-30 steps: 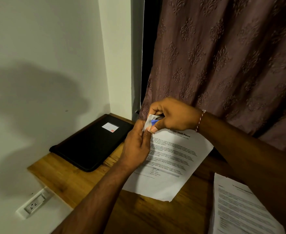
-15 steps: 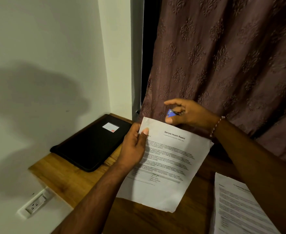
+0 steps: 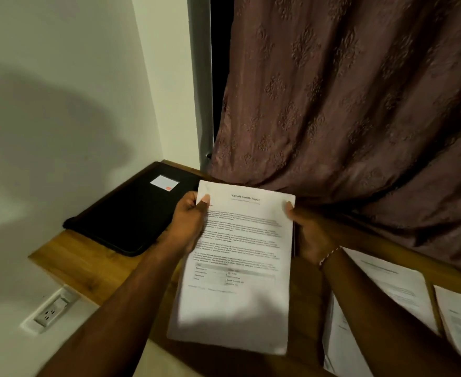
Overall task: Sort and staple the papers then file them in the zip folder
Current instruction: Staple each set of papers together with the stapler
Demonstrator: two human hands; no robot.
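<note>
Held above wooden brown table (image 3: 93, 263): white printed paper set headed "Sample Health Report" (image 3: 237, 262), upright, slightly blurred. Gripped at upper left edge by left hand (image 3: 188, 227), thumb on front. Gripped at upper right edge by right hand (image 3: 309, 235), fingers (image 3: 290, 208) curled over margin; red-and-white thread band (image 3: 330, 257) on that wrist. Lying flat at table's far left corner: black rectangular zip folder (image 3: 126, 219) with small white label (image 3: 164, 182), apart from held sheets. Lying on table at right: further white printed sheets (image 3: 395, 289), partly hidden by right forearm. Behind table: mauve patterned curtain (image 3: 346, 104). Below table edge on white wall: white power socket (image 3: 50, 311).
</note>
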